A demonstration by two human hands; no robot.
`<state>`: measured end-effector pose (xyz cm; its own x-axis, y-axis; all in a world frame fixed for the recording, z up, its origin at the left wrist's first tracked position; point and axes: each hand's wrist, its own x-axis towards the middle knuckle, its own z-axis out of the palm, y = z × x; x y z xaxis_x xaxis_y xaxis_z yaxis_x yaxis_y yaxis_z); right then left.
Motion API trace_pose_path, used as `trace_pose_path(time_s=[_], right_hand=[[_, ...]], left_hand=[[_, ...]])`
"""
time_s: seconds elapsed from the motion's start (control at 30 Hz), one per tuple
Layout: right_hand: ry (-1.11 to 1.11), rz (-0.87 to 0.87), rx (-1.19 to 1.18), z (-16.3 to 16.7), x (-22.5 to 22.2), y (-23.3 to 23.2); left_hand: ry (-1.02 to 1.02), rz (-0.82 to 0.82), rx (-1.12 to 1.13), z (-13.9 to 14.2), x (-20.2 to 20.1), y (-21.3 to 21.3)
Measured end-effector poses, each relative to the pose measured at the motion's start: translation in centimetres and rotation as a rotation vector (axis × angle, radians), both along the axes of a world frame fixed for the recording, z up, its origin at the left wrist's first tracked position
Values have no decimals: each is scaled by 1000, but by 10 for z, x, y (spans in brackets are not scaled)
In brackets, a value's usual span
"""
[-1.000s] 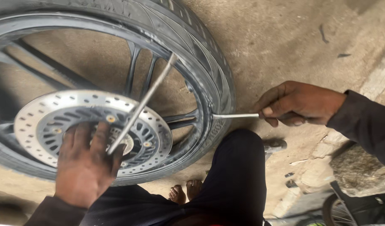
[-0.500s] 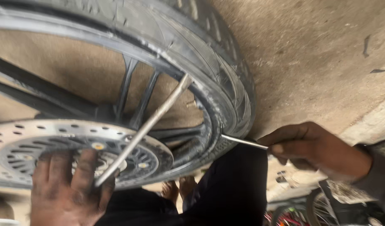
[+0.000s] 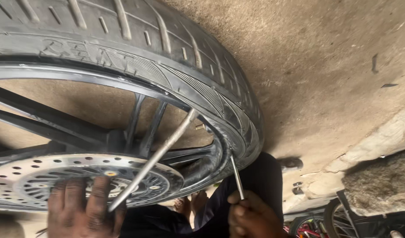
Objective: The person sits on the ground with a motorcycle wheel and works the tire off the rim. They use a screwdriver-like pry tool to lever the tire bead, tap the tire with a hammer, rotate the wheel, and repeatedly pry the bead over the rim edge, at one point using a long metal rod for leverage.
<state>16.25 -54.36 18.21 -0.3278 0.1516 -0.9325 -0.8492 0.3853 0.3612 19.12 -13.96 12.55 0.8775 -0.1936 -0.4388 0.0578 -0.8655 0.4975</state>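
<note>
A motorcycle wheel with a black tyre (image 3: 136, 53) and black spoked rim (image 3: 136, 128) lies flat in front of me. Its perforated steel brake disc (image 3: 30, 176) sits at the lower left. My left hand (image 3: 81, 209) presses on the disc and holds the lower end of a long metal tyre lever (image 3: 156, 156) whose tip is tucked under the tyre bead at the rim. My right hand (image 3: 253, 216) grips a second, thinner metal lever (image 3: 237, 176), its tip wedged between tyre and rim at the wheel's right side.
Bare concrete floor (image 3: 326, 75) spreads beyond the wheel, with a rough stone kerb (image 3: 378, 180) at the right. My dark-trousered leg (image 3: 260, 180) and bare toes (image 3: 191, 205) are under the wheel's edge. Part of a bicycle wheel (image 3: 343, 222) shows at the bottom right.
The view has moved closer to the wheel. My right hand has swung its lever from lying sideways at the right to standing nearly upright below the rim. The left hand stays on the disc.
</note>
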Motion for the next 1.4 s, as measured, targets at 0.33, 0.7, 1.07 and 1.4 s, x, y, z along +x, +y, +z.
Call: trace_pose_path(time_s=[0.33, 0.7, 1.07, 1.4], right_hand=[[-433, -67, -522, -17, -44, 126], [-1018, 245, -583, -153, -89, 161], [-1409, 708, -694, -141, -26, 148], [-1273, 891, -435, -79, 57, 113]], left_hand=[[183, 93, 36, 17, 28, -8], [78, 58, 140, 12, 23, -10], [-88, 143, -33, -6, 24, -1], [-112, 195, -101, 6, 40, 1]])
